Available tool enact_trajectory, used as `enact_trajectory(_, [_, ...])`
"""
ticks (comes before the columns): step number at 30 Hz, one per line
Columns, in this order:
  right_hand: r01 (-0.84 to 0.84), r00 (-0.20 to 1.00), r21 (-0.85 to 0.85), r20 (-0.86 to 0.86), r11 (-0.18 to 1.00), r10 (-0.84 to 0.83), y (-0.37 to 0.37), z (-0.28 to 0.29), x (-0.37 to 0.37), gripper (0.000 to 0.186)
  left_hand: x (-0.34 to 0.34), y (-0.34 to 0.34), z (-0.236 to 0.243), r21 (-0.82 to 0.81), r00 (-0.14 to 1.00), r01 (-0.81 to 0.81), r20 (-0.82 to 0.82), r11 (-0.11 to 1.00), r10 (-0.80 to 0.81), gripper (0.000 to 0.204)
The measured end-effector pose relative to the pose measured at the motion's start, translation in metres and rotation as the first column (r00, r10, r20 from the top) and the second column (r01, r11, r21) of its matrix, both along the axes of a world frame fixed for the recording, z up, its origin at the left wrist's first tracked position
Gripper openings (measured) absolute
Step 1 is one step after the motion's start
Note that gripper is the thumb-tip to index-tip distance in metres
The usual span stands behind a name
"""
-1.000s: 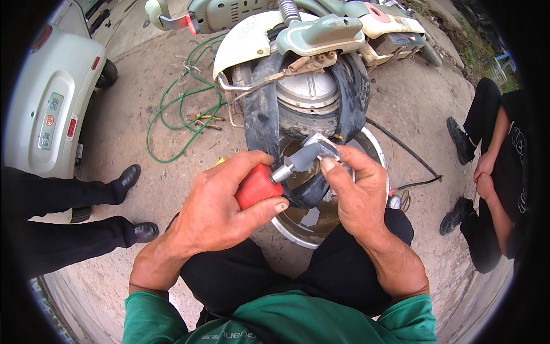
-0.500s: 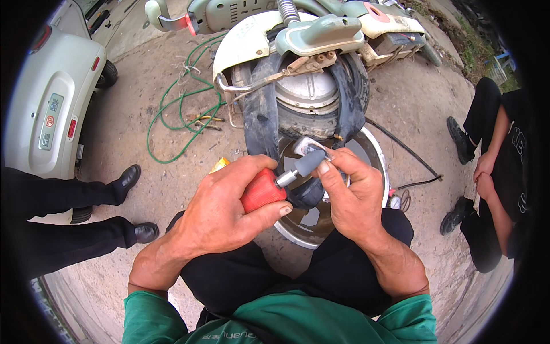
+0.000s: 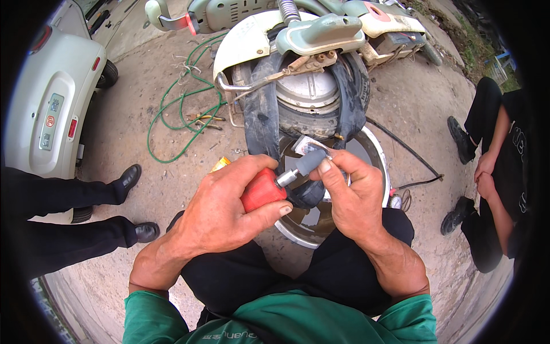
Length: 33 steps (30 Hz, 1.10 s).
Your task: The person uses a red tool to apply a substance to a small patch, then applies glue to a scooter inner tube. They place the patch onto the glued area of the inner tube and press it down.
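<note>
Counted one left hand (image 3: 220,206), one right hand (image 3: 358,198), one red tool (image 3: 260,194), one grey bit (image 3: 310,163) and one pale piece (image 3: 304,145). Noted one tube (image 3: 262,117), one basin (image 3: 376,150), one scooter (image 3: 318,37), one scooter wheel (image 3: 306,92), one car (image 3: 34,109), two car wheels (image 3: 107,74) and one green hose (image 3: 164,106). Totalled two bystanders (image 3: 66,192), four bystander shoes (image 3: 131,176) and two bystander hands (image 3: 486,166).

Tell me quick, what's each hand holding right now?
Left hand: closed around a red tool with a gray tip.
Right hand: closed, pinching a small pale piece, exact kind unclear.
</note>
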State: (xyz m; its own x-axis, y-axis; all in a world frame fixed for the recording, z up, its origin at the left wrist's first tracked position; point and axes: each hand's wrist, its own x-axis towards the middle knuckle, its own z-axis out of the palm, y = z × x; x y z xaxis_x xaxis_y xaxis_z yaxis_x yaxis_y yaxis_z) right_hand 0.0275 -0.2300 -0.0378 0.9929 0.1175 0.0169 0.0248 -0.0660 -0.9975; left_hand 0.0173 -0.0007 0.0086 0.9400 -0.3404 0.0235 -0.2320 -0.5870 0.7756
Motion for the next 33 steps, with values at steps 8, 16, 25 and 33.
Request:
enact_trajectory(8, [0.020,0.994,0.097,-0.110,0.995,-0.009,-0.001,0.005,0.000,0.022,0.004,0.009,0.000,-0.054,0.991,-0.131,-0.009,0.990,0.131,0.054])
enact_trajectory(16, [0.044,0.995,0.079,-0.089,0.996,-0.037,-0.004,0.007,0.004,0.024,0.002,0.010,0.003,-0.083,0.995,-0.103,-0.025,0.991,0.102,0.056])
enact_trajectory(25, [0.062,0.996,0.163,-0.079,0.985,-0.050,-0.006,0.004,0.005,0.025,0.001,0.008,0.004,-0.023,0.999,-0.026,0.028,0.999,0.026,0.060])
enact_trajectory(33, [0.056,0.992,0.136,-0.123,0.989,-0.039,-0.006,0.011,0.005,0.025,0.000,0.003,0.000,0.002,0.999,-0.044,-0.017,0.999,0.044,0.058])
